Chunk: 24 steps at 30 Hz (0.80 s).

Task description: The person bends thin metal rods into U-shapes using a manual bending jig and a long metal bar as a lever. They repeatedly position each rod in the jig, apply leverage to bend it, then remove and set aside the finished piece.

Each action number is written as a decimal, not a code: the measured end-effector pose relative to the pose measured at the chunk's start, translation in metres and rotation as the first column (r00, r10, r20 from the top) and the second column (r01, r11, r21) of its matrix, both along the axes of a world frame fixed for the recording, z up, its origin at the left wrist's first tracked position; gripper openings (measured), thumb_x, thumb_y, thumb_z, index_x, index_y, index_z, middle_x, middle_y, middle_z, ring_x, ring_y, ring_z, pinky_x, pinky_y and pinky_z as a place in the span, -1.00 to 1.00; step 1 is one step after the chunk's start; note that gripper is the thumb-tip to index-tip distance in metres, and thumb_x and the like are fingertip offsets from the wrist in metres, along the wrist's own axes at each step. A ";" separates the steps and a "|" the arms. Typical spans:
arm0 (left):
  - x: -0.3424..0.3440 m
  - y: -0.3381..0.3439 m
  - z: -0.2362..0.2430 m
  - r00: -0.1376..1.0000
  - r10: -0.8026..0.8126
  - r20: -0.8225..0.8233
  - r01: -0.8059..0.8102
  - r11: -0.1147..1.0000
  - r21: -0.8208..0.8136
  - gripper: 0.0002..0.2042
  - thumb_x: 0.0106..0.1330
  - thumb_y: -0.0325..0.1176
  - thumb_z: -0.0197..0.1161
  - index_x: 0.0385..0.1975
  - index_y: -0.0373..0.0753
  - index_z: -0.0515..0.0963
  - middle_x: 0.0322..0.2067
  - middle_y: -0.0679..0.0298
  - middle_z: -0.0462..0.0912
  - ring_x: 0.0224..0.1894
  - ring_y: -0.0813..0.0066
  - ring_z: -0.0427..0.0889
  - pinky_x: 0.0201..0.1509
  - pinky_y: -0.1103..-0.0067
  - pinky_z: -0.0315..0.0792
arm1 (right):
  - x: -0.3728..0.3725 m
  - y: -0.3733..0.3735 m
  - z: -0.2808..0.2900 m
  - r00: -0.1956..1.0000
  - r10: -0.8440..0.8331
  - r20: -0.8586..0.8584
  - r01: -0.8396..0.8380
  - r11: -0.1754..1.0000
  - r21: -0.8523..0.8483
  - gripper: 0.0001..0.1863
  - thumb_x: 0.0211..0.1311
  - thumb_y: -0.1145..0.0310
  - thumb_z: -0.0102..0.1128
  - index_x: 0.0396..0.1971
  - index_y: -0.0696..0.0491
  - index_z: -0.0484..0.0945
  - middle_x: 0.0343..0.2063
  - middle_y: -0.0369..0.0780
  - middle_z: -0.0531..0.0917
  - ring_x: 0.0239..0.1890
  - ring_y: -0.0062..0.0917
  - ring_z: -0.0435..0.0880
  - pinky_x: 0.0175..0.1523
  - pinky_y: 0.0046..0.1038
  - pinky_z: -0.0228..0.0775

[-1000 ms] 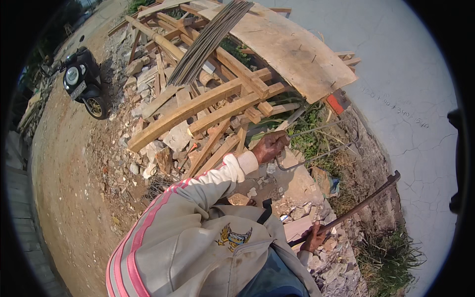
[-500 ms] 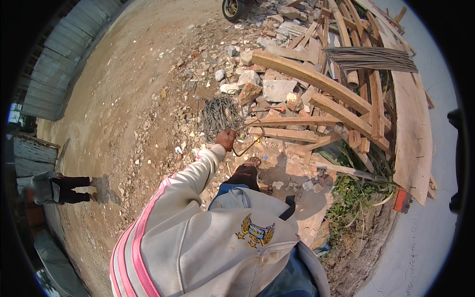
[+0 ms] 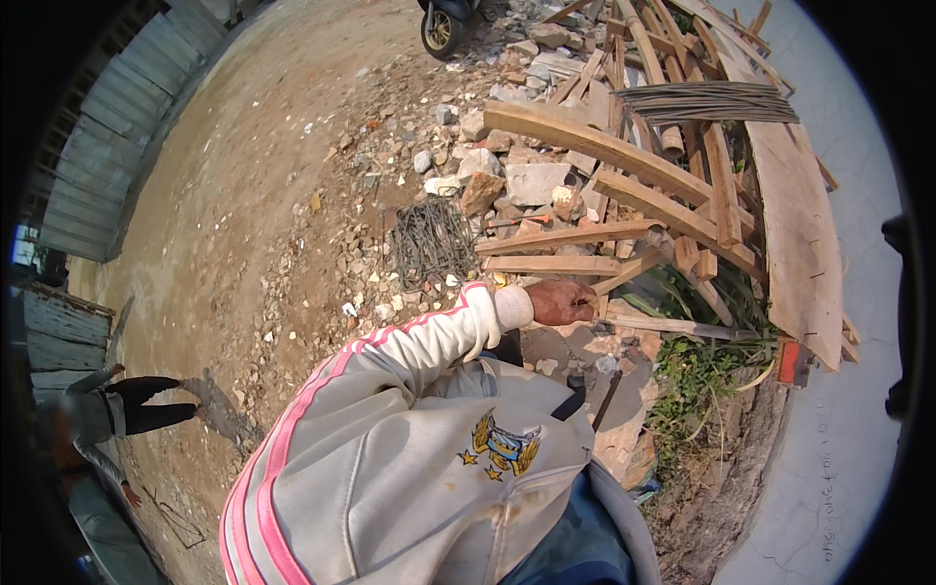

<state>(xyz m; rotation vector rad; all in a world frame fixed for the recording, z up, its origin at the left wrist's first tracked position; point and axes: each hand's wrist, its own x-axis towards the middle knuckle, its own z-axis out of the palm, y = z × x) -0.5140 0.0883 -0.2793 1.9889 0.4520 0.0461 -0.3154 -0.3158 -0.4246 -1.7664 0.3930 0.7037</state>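
Observation:
My left hand (image 3: pixel 563 301), in a white sleeve with pink stripes, reaches across in front of my body. Its fingers are curled closed, and I cannot make out what is in them. Below it a short dark rod (image 3: pixel 606 400) stands out beside my jacket; its ends are partly hidden, and I cannot tell what bears it. To the hand's upper left lies a heap of bent steel wire stirrups (image 3: pixel 432 242) on the rubble. My right hand is out of view.
Broken concrete and brick (image 3: pixel 536 182) lie ahead. Timber beams (image 3: pixel 604 146) pile up at right, with a bundle of steel rods (image 3: pixel 707 101) across them. Plants (image 3: pixel 682 375) grow by the wall (image 3: pixel 848 439). Another person (image 3: pixel 102 409) is at left, a wire frame (image 3: pixel 171 517) near their hand. A motorbike wheel (image 3: pixel 441 34) stands far off.
My left hand has moved right and nearer, away from the stirrup heap. The bent steel loop it held no longer shows there. The person at left has an arm lowered beside a wire frame.

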 end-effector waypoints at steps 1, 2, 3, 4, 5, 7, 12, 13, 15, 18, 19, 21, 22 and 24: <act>0.027 -0.017 0.047 0.978 -0.138 0.155 0.112 0.980 0.166 -0.64 0.40 -0.13 0.14 -0.02 -0.29 0.58 -0.08 -0.01 0.64 -0.01 0.01 0.60 0.13 0.29 0.44 | 0.001 -0.002 0.001 1.000 0.007 -0.001 -0.007 1.000 -0.003 -0.60 0.34 0.06 0.30 -0.49 -0.03 0.34 -0.74 -0.39 0.32 -0.73 -0.67 0.30 -0.63 -0.51 0.21; 0.046 -0.030 0.095 0.906 -0.288 0.310 0.235 0.952 0.196 -0.69 0.41 -0.21 0.14 -0.02 -0.29 0.57 -0.10 -0.01 0.63 -0.02 0.01 0.60 0.13 0.27 0.44 | 0.002 -0.003 0.001 1.000 -0.002 0.006 0.002 1.000 0.002 -0.60 0.34 0.06 0.30 -0.49 -0.03 0.34 -0.74 -0.39 0.32 -0.73 -0.67 0.30 -0.63 -0.51 0.21; 0.061 -0.042 0.144 0.828 -0.406 0.386 0.349 0.913 0.212 -0.71 0.40 -0.24 0.18 -0.03 -0.29 0.57 -0.14 -0.01 0.62 -0.03 -0.01 0.59 0.09 0.25 0.44 | 0.002 -0.003 0.002 1.000 -0.009 0.013 0.009 1.000 0.004 -0.60 0.34 0.06 0.30 -0.50 -0.03 0.34 -0.74 -0.39 0.32 -0.73 -0.67 0.30 -0.63 -0.51 0.21; 0.067 -0.056 0.187 0.728 -0.457 0.511 0.343 0.888 0.305 -0.72 0.37 -0.24 0.21 -0.10 -0.32 0.57 -0.17 0.00 0.62 -0.10 -0.01 0.61 0.03 0.22 0.48 | 0.002 -0.003 0.002 1.000 -0.018 0.018 0.018 1.000 0.005 -0.60 0.33 0.06 0.30 -0.50 -0.03 0.34 -0.74 -0.39 0.32 -0.73 -0.67 0.30 -0.63 -0.51 0.21; 0.072 -0.065 0.228 0.662 -0.521 0.539 0.382 0.853 0.356 -0.68 0.32 -0.17 0.20 -0.14 -0.29 0.62 -0.20 -0.01 0.67 -0.14 -0.04 0.65 0.03 0.20 0.50 | 0.001 -0.002 0.002 0.999 -0.045 0.028 0.045 0.999 0.013 -0.60 0.33 0.06 0.31 -0.50 -0.03 0.34 -0.74 -0.39 0.32 -0.73 -0.67 0.30 -0.63 -0.51 0.21; 0.076 -0.071 0.293 0.452 -0.718 0.529 0.419 0.695 0.585 -0.77 0.26 -0.29 0.25 -0.20 -0.28 0.49 -0.35 0.11 0.54 -0.25 0.03 0.66 -0.21 0.26 0.56 | -0.007 0.004 -0.001 0.999 -0.047 0.019 0.047 0.999 0.004 -0.60 0.33 0.06 0.31 -0.50 -0.03 0.35 -0.74 -0.39 0.32 -0.72 -0.67 0.30 -0.62 -0.51 0.21; 0.083 -0.089 0.373 0.171 -0.941 0.293 0.429 0.338 0.838 -0.76 0.26 -0.28 0.26 -0.18 -0.28 0.49 -0.35 0.11 0.54 -0.27 0.03 0.66 -0.22 0.26 0.55 | -0.029 0.027 -0.011 1.000 -0.002 -0.026 0.002 1.000 -0.015 -0.60 0.32 0.06 0.31 -0.51 -0.02 0.35 -0.74 -0.39 0.33 -0.72 -0.66 0.31 -0.61 -0.50 0.21; 0.087 -0.092 0.379 0.138 -0.958 0.250 0.433 0.286 0.855 -0.76 0.26 -0.28 0.26 -0.18 -0.27 0.49 -0.34 0.11 0.54 -0.27 0.03 0.66 -0.23 0.26 0.55 | -0.032 0.032 -0.012 0.999 -0.001 -0.037 0.000 1.000 -0.018 -0.60 0.32 0.05 0.32 -0.51 -0.02 0.35 -0.74 -0.39 0.33 -0.71 -0.66 0.31 -0.61 -0.50 0.21; 0.096 -0.095 0.383 0.076 -0.980 0.185 0.438 0.199 0.877 -0.75 0.25 -0.28 0.27 -0.18 -0.27 0.49 -0.34 0.11 0.55 -0.27 0.03 0.66 -0.23 0.25 0.55 | -0.040 0.038 -0.013 0.998 0.006 -0.061 -0.008 1.000 -0.029 -0.60 0.32 0.05 0.32 -0.51 -0.02 0.36 -0.74 -0.39 0.33 -0.71 -0.66 0.31 -0.61 -0.50 0.20; 0.108 -0.090 0.383 0.009 -0.992 0.122 0.436 0.114 0.893 -0.75 0.25 -0.28 0.27 -0.17 -0.26 0.50 -0.34 0.11 0.55 -0.28 0.03 0.66 -0.24 0.25 0.54 | -0.049 0.050 -0.015 0.996 0.004 -0.092 -0.008 0.999 -0.041 -0.60 0.31 0.05 0.32 -0.51 -0.02 0.36 -0.74 -0.39 0.33 -0.71 -0.66 0.31 -0.60 -0.49 0.20; 0.110 -0.085 0.382 -0.007 -0.994 0.106 0.438 0.092 0.894 -0.74 0.25 -0.28 0.27 -0.16 -0.26 0.50 -0.34 0.11 0.55 -0.28 0.03 0.66 -0.24 0.25 0.54 | -0.054 0.054 -0.016 0.995 0.001 -0.101 -0.006 0.999 -0.051 -0.59 0.31 0.05 0.32 -0.51 -0.02 0.36 -0.74 -0.39 0.33 -0.71 -0.66 0.31 -0.60 -0.49 0.20; 0.115 -0.077 0.379 -0.020 -0.996 0.083 0.435 0.066 0.898 -0.74 0.25 -0.27 0.28 -0.16 -0.26 0.50 -0.33 0.11 0.56 -0.29 0.03 0.66 -0.25 0.24 0.54 | -0.058 0.069 -0.018 0.993 0.006 -0.116 -0.013 0.999 -0.053 -0.59 0.31 0.05 0.33 -0.52 -0.02 0.37 -0.73 -0.39 0.33 -0.70 -0.66 0.31 -0.60 -0.49 0.20; 0.121 -0.074 0.376 -0.014 -0.996 0.086 0.442 0.071 0.894 -0.74 0.25 -0.27 0.28 -0.15 -0.26 0.50 -0.33 0.11 0.56 -0.29 0.03 0.66 -0.25 0.24 0.54 | -0.063 0.075 -0.020 0.992 0.015 -0.126 -0.022 0.998 -0.057 -0.59 0.31 0.05 0.33 -0.52 -0.02 0.37 -0.73 -0.39 0.33 -0.70 -0.66 0.31 -0.60 -0.49 0.20; 0.130 -0.063 0.369 0.015 -0.996 0.088 0.443 0.086 0.892 -0.73 0.24 -0.27 0.28 -0.15 -0.25 0.50 -0.33 0.11 0.56 -0.30 0.03 0.66 -0.26 0.24 0.53 | -0.064 0.089 -0.023 0.991 0.035 -0.131 -0.043 0.997 -0.062 -0.59 0.30 0.05 0.33 -0.52 -0.02 0.37 -0.73 -0.39 0.33 -0.70 -0.66 0.31 -0.59 -0.48 0.20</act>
